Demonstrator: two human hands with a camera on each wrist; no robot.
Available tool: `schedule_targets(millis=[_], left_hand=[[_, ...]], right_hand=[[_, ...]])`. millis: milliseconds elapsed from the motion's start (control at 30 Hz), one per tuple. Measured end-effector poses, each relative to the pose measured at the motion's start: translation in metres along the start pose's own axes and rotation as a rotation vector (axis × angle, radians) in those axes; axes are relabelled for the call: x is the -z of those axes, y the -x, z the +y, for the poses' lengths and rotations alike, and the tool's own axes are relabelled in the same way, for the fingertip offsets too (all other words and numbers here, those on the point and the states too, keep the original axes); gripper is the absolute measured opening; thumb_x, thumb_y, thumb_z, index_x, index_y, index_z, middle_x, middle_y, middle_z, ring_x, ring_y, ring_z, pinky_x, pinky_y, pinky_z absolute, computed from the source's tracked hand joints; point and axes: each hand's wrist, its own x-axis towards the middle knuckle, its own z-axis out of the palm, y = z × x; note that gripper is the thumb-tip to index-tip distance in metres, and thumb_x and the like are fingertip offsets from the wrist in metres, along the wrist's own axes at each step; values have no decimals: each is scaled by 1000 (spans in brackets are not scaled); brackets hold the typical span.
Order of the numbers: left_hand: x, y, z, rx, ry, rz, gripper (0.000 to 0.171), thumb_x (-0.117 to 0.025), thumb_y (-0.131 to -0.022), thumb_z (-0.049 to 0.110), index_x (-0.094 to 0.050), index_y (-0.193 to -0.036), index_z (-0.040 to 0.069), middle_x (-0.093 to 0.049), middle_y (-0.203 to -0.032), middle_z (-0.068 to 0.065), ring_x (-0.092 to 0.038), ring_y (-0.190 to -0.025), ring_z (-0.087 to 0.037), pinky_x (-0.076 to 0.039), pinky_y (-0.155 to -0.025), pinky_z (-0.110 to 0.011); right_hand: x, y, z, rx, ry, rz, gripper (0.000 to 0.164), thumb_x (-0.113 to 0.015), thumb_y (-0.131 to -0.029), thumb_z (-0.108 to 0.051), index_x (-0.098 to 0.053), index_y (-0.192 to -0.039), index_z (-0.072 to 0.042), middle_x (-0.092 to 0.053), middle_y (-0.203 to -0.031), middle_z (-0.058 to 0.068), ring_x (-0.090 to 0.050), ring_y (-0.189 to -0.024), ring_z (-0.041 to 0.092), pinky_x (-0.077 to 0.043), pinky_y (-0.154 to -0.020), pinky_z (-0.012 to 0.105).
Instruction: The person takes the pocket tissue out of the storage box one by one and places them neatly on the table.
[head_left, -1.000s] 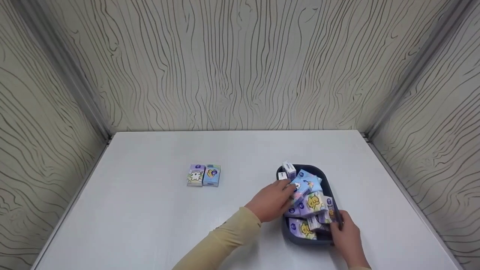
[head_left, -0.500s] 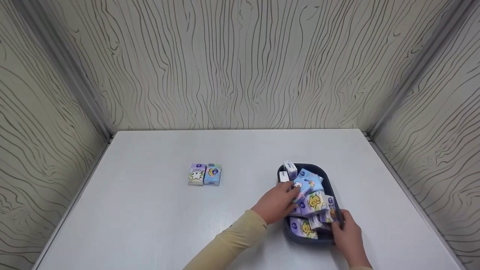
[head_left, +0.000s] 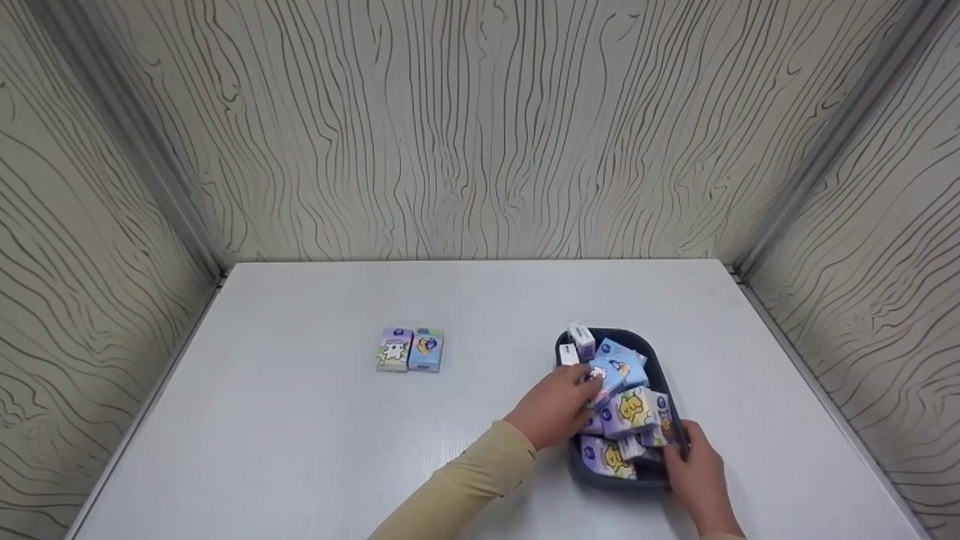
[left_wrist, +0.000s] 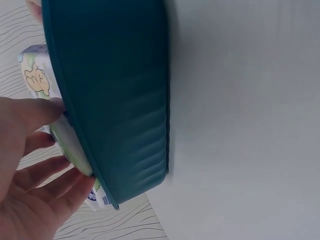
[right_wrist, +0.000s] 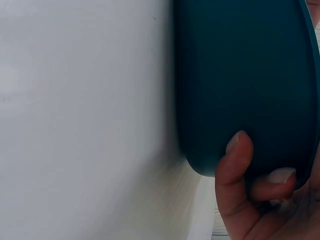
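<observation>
A dark teal basket [head_left: 619,484] full of small cartoon-printed tissue packs stands on the right of the table. My left hand [head_left: 551,405] reaches over its left rim and holds a blue tissue pack [head_left: 611,381] on top of the heap. In the left wrist view, thumb and fingers of the left hand [left_wrist: 35,195] lie on either side of a pack [left_wrist: 71,145] at the rim. At the near right corner, my right hand [head_left: 697,472] grips the basket; its fingertips press the outer wall in the right wrist view. The lower packs are partly hidden.
Two tissue packs, one purple [head_left: 394,349] and one blue [head_left: 426,349], lie side by side left of the table's middle. A white pack [head_left: 581,339] pokes up past the basket's far left rim. Patterned panels [head_left: 465,135] enclose the white table [head_left: 300,450].
My left hand has shifted slightly right and further over the heap. The yellow-bear pack beside it has moved slightly. My right hand stays at the basket's corner.
</observation>
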Motion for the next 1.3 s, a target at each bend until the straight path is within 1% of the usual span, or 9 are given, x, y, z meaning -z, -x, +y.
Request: schedule_targets(millis=[233,433,533,633,767,833,967,1167,1300], left_hand=[[3,2,0,-37,20,59,44,-66,-91,25,-57,-134,21,-48,-139,1,-43,-128,-14,-34,-107,-25],[6,7,-4,-60,10,167,48,-67,-91,26,-54,-137,21,-48,-139,0,-42,-129,-15,-34,-107,-26],[9,8,-7,-54,-4,229,48,-67,-91,24,-53,-137,20,-47,-140,0,-41,-130,-17,-32,-108,-27],[14,9,-11,-33,6,280,48,-67,-91,22,-53,-137,19,-47,-141,-2,-39,-132,-18,-31,-109,-27],[20,12,-20,27,33,332,49,-69,-90,20,-54,-136,19,-46,-142,-3,-39,-132,-18,-32,-108,-27],[22,14,-25,70,38,352,48,-70,-89,19,-56,-135,19,-46,-142,-3,-39,-132,-18,-33,-107,-28],[22,20,-35,151,32,385,44,-70,-88,18,-59,-131,18,-48,-140,-4,-41,-130,-20,-35,-106,-29],[13,31,-50,251,40,419,42,-69,-89,17,-60,-130,14,-53,-134,-8,-47,-124,-24,-40,-103,-32],[2,42,-62,326,35,379,41,-69,-89,15,-60,-129,13,-54,-132,-10,-49,-122,-26,-42,-102,-34]], right_hand=[[0,1,0,3,-10,4,50,-40,-95,-10,-27,-141,6,-32,-141,32,-39,-123,43,-38,-97,57],[0,2,0,-1,-8,2,51,-40,-95,-9,-27,-141,5,-33,-140,33,-41,-120,42,-43,-92,54],[0,2,0,0,-6,4,50,-40,-94,-9,-28,-141,5,-33,-140,33,-41,-121,43,-42,-94,55],[0,2,-1,1,-4,5,50,-40,-95,-9,-27,-141,6,-32,-141,33,-35,-127,47,-36,-101,58],[0,2,-1,0,-2,0,51,-40,-95,-10,-26,-142,7,-31,-142,33,-32,-129,48,-34,-102,58],[0,1,-1,-2,-3,-1,51,-40,-95,-10,-26,-142,6,-32,-141,33,-37,-126,46,-38,-99,57],[-1,1,0,-7,-1,-1,51,-39,-95,-11,-26,-142,6,-33,-140,33,-41,-121,44,-41,-95,56],[0,1,0,-6,-4,3,50,-40,-95,-10,-27,-141,6,-33,-140,33,-40,-123,44,-40,-96,57],[0,3,0,8,-1,6,49,-39,-95,-10,-28,-140,6,-35,-139,33,-41,-121,44,-41,-95,57]])
